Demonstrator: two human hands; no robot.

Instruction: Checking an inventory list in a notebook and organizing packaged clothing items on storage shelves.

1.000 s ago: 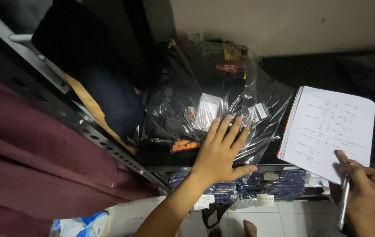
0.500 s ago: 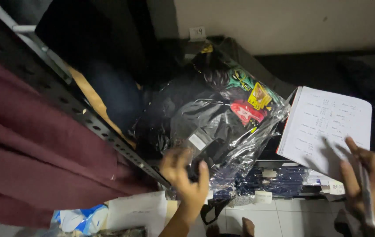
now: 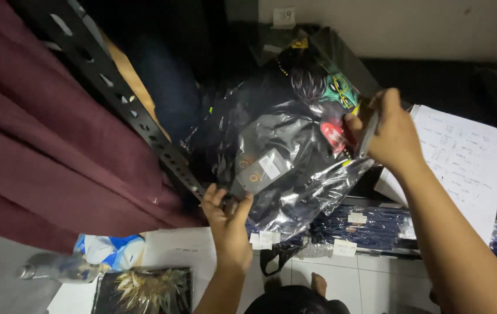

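Head view: left hand grips the lower edge of the plastic-wrapped dark garment, now tilted out from the shelf; right hand, earlier beside the paper sheet, now pinches its upper edge, pen between fingers.

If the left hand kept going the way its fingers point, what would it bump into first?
The left hand points up into the clear plastic bag of dark clothes, which its fingertips already grip at the lower edge. So it would likely press further into that bag first, near the grey tag; depth is hard to judge.
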